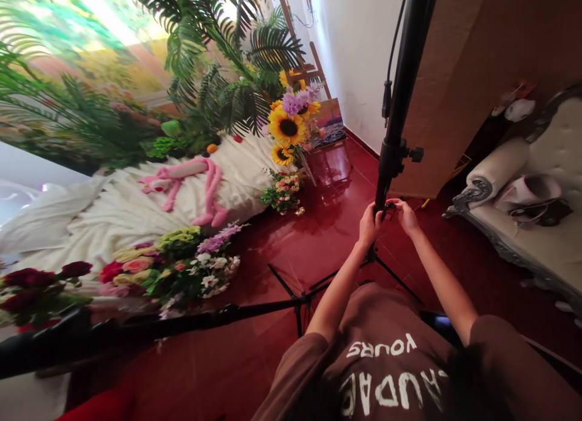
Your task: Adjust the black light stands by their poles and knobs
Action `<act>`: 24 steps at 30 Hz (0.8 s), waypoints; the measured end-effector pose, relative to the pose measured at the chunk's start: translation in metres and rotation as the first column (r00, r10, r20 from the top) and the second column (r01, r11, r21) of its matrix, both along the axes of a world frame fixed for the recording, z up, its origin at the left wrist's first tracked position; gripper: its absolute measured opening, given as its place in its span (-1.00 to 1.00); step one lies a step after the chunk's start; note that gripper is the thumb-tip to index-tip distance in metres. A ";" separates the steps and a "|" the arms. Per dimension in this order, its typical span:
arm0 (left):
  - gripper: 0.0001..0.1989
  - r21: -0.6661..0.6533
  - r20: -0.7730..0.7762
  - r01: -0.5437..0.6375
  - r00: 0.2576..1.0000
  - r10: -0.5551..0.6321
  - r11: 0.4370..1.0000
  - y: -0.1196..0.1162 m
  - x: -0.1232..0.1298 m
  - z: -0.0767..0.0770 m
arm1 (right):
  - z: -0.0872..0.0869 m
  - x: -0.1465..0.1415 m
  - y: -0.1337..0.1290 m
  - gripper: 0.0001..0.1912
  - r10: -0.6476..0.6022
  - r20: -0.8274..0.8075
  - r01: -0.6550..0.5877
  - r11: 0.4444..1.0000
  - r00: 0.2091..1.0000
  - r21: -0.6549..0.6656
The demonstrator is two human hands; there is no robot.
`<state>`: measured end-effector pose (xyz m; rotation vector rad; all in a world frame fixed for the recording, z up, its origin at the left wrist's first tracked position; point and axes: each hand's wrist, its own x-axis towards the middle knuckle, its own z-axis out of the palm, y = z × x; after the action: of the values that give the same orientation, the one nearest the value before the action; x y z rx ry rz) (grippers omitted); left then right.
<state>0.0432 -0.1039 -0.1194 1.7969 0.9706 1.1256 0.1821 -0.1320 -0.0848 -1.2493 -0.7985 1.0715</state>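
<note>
A black light stand rises just ahead of me, its pole leaning across the view and its legs spread on the floor. My left hand is closed around the lower part of the pole. Beside it, my right hand pinches a small dark clamp knob on the pole's right side. Higher up, another clamp knob sticks out, with nobody touching it. A black cable with an inline switch hangs along the pole.
A second black stand crosses the lower left. Beyond it, a pink plush toy lies on white drapery, among flowers and sunflowers. At right stands a cream sofa with objects on it. Red tiles cover the floor.
</note>
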 end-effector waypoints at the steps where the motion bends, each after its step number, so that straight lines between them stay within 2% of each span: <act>1: -0.65 0.004 0.005 0.000 1.000 0.000 1.000 0.000 0.000 0.000 | 0.001 0.001 0.000 -0.78 0.016 0.014 -0.015 1.000 1.000 -0.008; 4: -0.65 0.016 0.025 0.007 1.000 -0.007 1.000 0.000 0.000 -0.001 | 0.005 0.002 0.005 -0.74 0.007 0.025 -0.007 1.000 1.000 0.028; 7: -0.65 0.029 0.041 0.011 0.999 -0.013 1.000 0.000 0.000 0.000 | 0.007 0.001 0.010 -0.66 -0.019 -0.035 0.022 0.997 0.999 0.076; 15: -0.63 0.014 0.021 0.000 1.000 0.000 1.000 -0.001 0.000 0.001 | 0.001 0.006 0.007 -0.64 0.015 -0.206 -0.007 0.999 0.978 0.038; 21: -0.62 0.020 0.019 0.002 1.000 -0.002 1.000 -0.001 0.000 0.002 | 0.001 0.008 0.018 -0.52 -0.010 -0.103 0.021 0.994 0.995 0.108; 24: -0.62 0.018 0.013 0.004 1.000 -0.005 1.000 -0.001 -0.001 0.002 | 0.014 0.008 0.024 -0.53 -0.029 0.031 0.022 0.981 0.999 0.194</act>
<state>0.0426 -0.1050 -0.1173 1.8035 0.9512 1.1453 0.1897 -0.1076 -0.0707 -1.1122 -0.8881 0.9311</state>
